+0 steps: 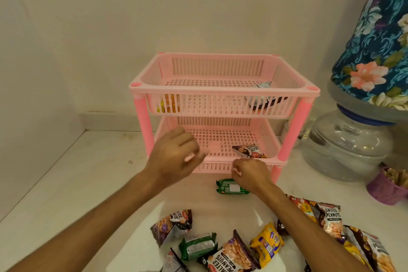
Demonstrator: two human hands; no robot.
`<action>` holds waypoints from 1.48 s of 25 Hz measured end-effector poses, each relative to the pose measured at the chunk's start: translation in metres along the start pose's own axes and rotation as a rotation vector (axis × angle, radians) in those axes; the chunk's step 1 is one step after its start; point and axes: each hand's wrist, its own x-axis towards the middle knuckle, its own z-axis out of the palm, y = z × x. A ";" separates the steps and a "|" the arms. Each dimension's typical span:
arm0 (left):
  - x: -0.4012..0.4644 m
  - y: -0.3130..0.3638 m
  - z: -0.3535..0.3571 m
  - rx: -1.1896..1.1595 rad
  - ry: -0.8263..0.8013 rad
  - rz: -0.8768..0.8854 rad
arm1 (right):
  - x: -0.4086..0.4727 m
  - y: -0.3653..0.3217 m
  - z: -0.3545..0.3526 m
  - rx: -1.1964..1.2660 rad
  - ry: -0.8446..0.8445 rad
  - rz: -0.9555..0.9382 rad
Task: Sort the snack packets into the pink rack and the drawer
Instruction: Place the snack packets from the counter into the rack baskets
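The pink rack [223, 89] has two tiers and stands on a white counter against the wall. Its upper tier holds a dark packet [265, 99] at the right and an orange-yellow packet [169, 104] at the left. A salted peanuts packet [249, 151] lies in the lower tier. My left hand [174, 157] hovers at the lower tier's front edge, fingers apart and blurred, holding nothing. My right hand [249, 173] has curled fingers just above a green packet [230, 187] lying flat on the counter. Several loose packets [231, 254] lie nearer me. No drawer is in view.
A water jar [344, 146] under a blue floral cover [375, 40] stands right of the rack. A purple cup [386, 187] sits in front of it. More snack packets [331, 218] are piled at the right, under my right forearm.
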 end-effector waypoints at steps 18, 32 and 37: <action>-0.138 -0.016 0.055 -0.208 -1.362 -0.787 | -0.014 0.012 0.075 -0.211 -0.360 -0.059; -0.072 -0.028 0.035 -0.246 -0.919 -0.811 | 0.012 -0.010 0.006 0.326 -0.510 -0.069; -0.024 -0.047 0.031 -0.264 -0.540 -0.924 | 0.040 -0.011 -0.042 0.407 -0.432 -0.044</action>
